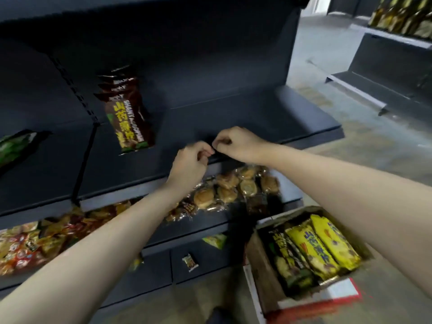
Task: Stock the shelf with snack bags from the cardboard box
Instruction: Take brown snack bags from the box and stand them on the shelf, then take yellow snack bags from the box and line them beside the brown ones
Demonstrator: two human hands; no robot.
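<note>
Left hand (189, 165) and right hand (239, 144) meet at the front edge of the shelf (245, 113), fingers curled, grip unclear.

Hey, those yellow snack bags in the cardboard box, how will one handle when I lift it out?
The yellow snack bags look puffy and glossy, so one is probably light and a bit slippery. Wedged side by side in the cardboard box, it may drag a neighbour up.

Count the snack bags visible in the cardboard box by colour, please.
yellow bags: 2
dark bag: 1
Total: 3 showing; any bags beneath them are hidden.
</note>
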